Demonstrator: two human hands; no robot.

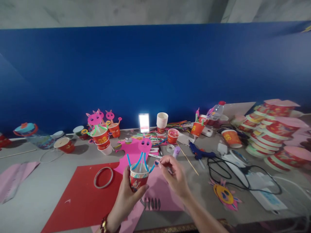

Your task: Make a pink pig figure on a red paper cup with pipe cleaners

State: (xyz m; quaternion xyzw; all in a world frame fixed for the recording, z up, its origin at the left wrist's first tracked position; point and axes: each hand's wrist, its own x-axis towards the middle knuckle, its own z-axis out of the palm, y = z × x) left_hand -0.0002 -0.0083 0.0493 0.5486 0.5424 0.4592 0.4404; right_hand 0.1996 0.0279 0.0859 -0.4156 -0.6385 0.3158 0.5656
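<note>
My left hand (128, 197) is wrapped round a red paper cup (139, 180) with a white patterned rim, held upright. Blue pipe cleaners (141, 160) rise from the cup, two of them up to a pink paper animal head (145, 144) with eyes and ears. One blue arm bends out to the right. At its end, my right hand (175, 176) pinches a small pink paper piece (156, 163) with a dark centre between thumb and finger. Beneath the hands lie pink paper (167, 194) and a row of dark leaf-like shapes (152, 204).
Red paper (84, 194) with a tape ring (103, 177) lies left. Similar cup figures (100, 137) stand behind. A blue glue gun (200, 151), its black cable (218, 170) and a wooden stick (190, 163) are right, before stacked red cups (269, 136). A lit screen (144, 123) stands behind.
</note>
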